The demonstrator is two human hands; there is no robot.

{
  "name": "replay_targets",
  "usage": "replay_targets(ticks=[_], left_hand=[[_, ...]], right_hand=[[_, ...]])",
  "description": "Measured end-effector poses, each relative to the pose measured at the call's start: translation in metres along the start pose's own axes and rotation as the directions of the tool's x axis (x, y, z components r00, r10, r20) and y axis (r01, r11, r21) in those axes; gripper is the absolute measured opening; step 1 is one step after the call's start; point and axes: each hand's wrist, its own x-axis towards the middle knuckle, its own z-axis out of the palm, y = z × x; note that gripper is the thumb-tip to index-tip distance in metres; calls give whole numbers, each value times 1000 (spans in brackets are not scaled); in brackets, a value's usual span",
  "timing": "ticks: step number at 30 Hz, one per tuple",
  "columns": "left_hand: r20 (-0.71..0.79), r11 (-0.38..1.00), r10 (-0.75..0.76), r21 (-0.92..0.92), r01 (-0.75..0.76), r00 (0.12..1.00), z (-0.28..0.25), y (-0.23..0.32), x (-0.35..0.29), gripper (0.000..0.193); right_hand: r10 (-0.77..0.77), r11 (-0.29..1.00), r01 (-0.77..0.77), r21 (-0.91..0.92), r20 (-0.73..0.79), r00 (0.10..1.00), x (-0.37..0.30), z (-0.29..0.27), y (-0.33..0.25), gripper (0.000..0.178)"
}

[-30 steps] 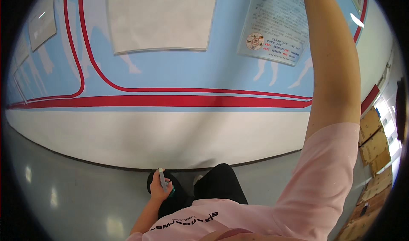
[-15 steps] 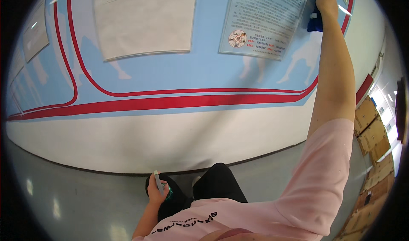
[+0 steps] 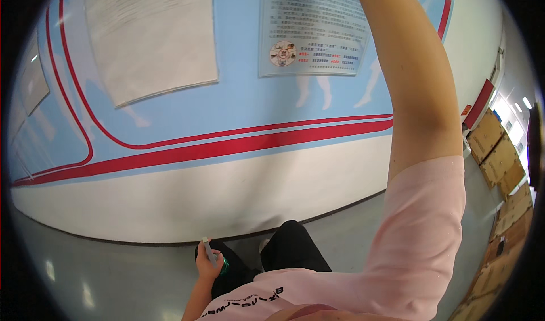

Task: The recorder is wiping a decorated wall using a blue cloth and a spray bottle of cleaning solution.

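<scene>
My left hand (image 3: 208, 267) is low in front of my body, close to my dark trouser leg. Its fingers are closed round a slim grey stick-shaped thing (image 3: 210, 254) with a pale tip, whose kind I cannot make out. Something green shows beside those fingers. My right arm (image 3: 419, 76) reaches up along the wall, and its hand lies beyond the top edge of the picture. Left of that arm, a printed poster in a clear cover (image 3: 309, 23) hangs on the blue, red-lined wall panel (image 3: 244, 102).
A large pale sheet (image 3: 153, 42) hangs further left on the panel, and another sheet (image 3: 35, 82) is at the far left. Below them runs a white wall (image 3: 187, 207) down to the grey floor (image 3: 130, 275). Cardboard boxes (image 3: 502, 173) stand stacked at the right.
My right hand, which held a blue cloth against the wall, has gone out of view at the top. The wall has shifted left and tilted in view. My left hand keeps its hold.
</scene>
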Motion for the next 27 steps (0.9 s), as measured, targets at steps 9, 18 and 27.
replay_targets(ticks=[9, 18, 27], left_hand=[[-2, 997, 4, -74, -4, 1000, 0, -13, -2, 63], [36, 988, -48, -148, 52, 998, -2, -1, 1, 58], [9, 994, 36, -106, -35, 999, -1, 0, 3, 62]], right_hand=[[281, 957, -290, -29, -170, 945, -56, -26, 112, 39], [720, 407, -623, -668, -185, 668, -171, -79, 212, 40], [931, 168, -739, -652, -143, 337, -250, -115, 220, 56]])
